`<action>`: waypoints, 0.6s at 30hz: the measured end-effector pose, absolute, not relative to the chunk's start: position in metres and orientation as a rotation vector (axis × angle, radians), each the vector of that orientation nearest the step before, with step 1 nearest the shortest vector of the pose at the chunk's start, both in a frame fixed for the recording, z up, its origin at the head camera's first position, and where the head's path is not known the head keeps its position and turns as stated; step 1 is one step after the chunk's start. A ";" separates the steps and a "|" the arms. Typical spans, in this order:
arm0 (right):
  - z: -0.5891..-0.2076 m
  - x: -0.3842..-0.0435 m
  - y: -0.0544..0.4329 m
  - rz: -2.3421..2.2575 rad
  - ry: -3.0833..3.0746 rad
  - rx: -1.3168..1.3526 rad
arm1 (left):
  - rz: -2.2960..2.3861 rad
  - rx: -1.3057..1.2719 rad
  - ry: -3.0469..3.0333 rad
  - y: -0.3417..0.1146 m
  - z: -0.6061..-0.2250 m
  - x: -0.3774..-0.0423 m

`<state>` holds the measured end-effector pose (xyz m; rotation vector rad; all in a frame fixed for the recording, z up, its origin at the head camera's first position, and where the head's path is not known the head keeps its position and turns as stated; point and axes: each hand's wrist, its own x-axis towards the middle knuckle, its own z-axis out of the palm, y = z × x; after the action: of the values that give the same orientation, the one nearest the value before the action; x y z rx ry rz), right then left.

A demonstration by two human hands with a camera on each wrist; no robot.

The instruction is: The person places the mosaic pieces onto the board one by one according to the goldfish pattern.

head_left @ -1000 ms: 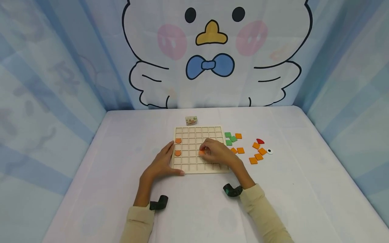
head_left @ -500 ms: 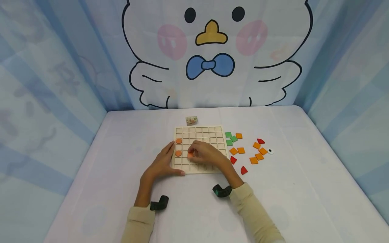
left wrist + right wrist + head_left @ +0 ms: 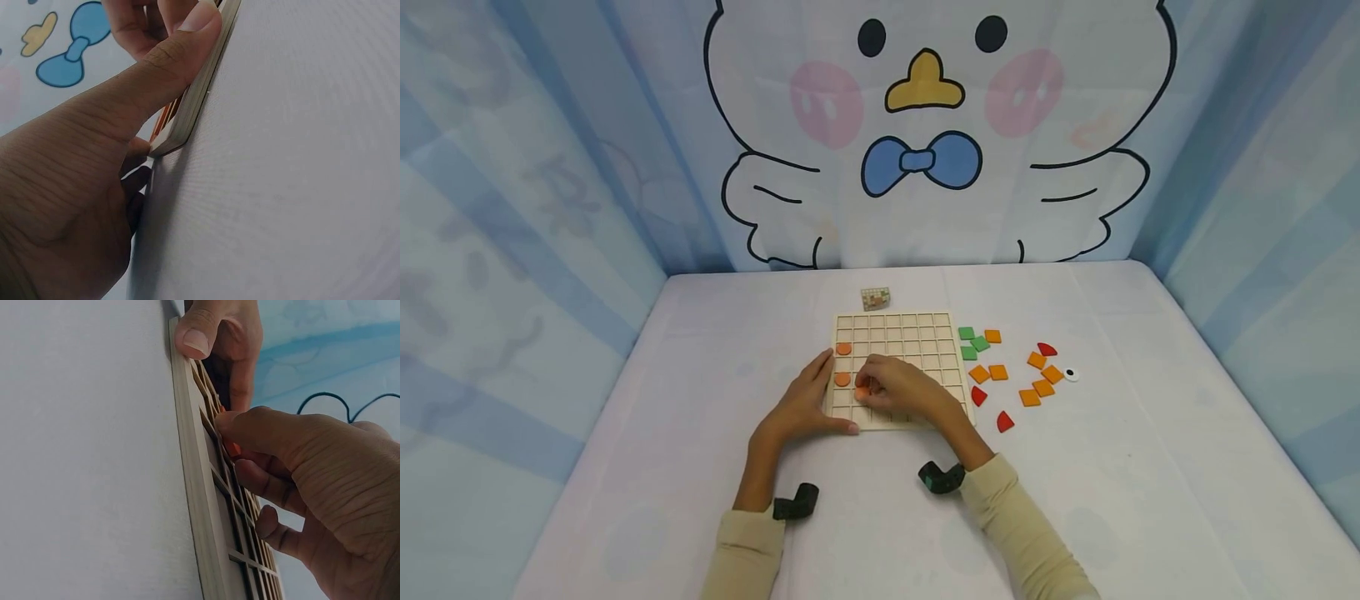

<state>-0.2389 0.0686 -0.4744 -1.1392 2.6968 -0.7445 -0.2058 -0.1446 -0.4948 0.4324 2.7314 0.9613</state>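
Observation:
A pale wooden grid board (image 3: 925, 343) lies on the table in the head view. My left hand (image 3: 805, 404) grips its near left corner, thumb along the front edge and fingers down the left side. Two orange round pieces (image 3: 844, 348) sit in the leftmost column. Between thumb and fingertips, my right hand (image 3: 906, 389) pinches another orange round piece (image 3: 861, 393), low over the grid near the second column. The right wrist view shows the orange edge (image 3: 233, 449) of that piece close over the grid bars, partly hidden by the thumb.
Right of the board lie green squares (image 3: 980, 343), several orange squares (image 3: 997, 372), red wedge pieces (image 3: 1005, 422) and a white disc with a black dot (image 3: 1071, 375). A small patterned card or block (image 3: 876, 298) stands behind the board.
My right hand has moved left across the board with the pinched orange round piece, then slightly toward the near edge. Red wedges came into view behind it. The left hand stays put.

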 end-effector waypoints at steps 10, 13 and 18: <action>-0.474 -0.238 0.068 -0.730 2.701 -1.141 | 0.965 0.426 2.734 -0.144 -0.492 -0.204; -0.475 -0.239 0.068 -0.718 2.699 -1.139 | 0.962 0.432 2.733 -0.143 -0.491 -0.204; -0.476 -0.240 0.068 -0.711 2.694 -1.151 | 0.950 0.434 2.733 -0.143 -0.490 -0.204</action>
<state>-0.2403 0.0683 -0.4762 -1.1511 2.6941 -0.7106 -0.2041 -0.1427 -0.4903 0.4336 2.7325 0.9503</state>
